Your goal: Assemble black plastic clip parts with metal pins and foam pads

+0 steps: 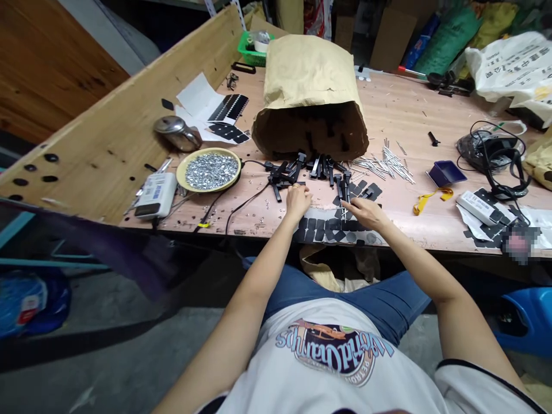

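Fingers (298, 194) of the left hand (297, 204) were bunched together against the near edge of a heap of black plastic parts (297, 172); whether they gripped 1, I could not tell. Fingertips (348, 206) of the right hand (366, 214) met beside a thin metal pin (344, 211) among black pads (332, 230), but any clamp on it was unclear. Beyond the heap, a paper sack (310, 98) lay tipped open on the wooden table (414, 109). Loose pins (383, 165) lay to its right, and a dish of screws (211, 171) to its left.
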`<state>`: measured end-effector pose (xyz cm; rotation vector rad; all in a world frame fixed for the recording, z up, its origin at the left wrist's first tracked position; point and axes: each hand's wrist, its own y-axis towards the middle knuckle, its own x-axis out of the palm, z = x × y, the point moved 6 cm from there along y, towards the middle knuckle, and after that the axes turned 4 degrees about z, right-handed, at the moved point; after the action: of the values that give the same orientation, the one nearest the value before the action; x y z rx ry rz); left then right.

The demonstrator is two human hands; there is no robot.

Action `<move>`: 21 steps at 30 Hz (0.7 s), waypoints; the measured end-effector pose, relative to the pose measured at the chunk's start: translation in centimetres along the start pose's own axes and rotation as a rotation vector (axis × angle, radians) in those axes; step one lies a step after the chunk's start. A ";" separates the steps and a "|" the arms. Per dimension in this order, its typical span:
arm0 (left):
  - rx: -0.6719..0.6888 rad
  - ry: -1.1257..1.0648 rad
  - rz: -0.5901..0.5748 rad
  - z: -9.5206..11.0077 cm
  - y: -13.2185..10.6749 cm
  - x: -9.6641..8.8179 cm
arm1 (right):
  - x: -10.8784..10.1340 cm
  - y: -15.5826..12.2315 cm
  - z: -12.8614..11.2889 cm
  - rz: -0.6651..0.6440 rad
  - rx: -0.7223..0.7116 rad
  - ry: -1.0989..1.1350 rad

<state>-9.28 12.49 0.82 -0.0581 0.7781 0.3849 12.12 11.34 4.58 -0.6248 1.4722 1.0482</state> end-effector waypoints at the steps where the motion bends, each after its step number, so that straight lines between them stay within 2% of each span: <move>1: 0.002 0.039 -0.015 0.4 0.1 0.6 | -0.3 -0.1 -0.6 0.012 0.052 0.023; 3: -0.025 0.043 -0.019 0.9 0.3 1.0 | -1.3 -0.5 -1.8 0.065 0.173 0.087; 5: -0.075 -0.080 -0.010 1.2 -0.1 0.9 | -2.1 -1.0 -2.7 0.122 0.313 0.162; 7: -0.154 -0.348 -0.041 1.4 -1.4 1.0 | -2.5 -1.5 -3.5 0.142 0.461 0.239; 9: -0.268 -0.709 -0.128 1.6 -3.5 1.8 | -2.5 -1.8 -4.3 0.130 0.593 0.302; 11: -0.376 -1.022 -0.210 2.0 -5.9 2.6 | -2.2 -1.8 -5.1 0.099 0.684 0.345; 13: -0.450 -1.221 -0.243 2.2 -7.8 3.1 | -1.8 -1.8 -6.0 0.065 0.740 0.370; 17: -0.466 -1.375 -0.240 2.0 -9.8 3.3 | -1.2 -1.9 -7.3 0.000 0.800 0.389; 21: -0.349 -1.321 -0.181 1.8 -10.2 2.7 | -1.3 -2.5 -7.8 -0.032 0.827 0.386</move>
<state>-2.66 4.25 -0.70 -0.1751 -0.6000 0.2978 10.68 3.19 4.70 -0.2464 2.0352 0.2211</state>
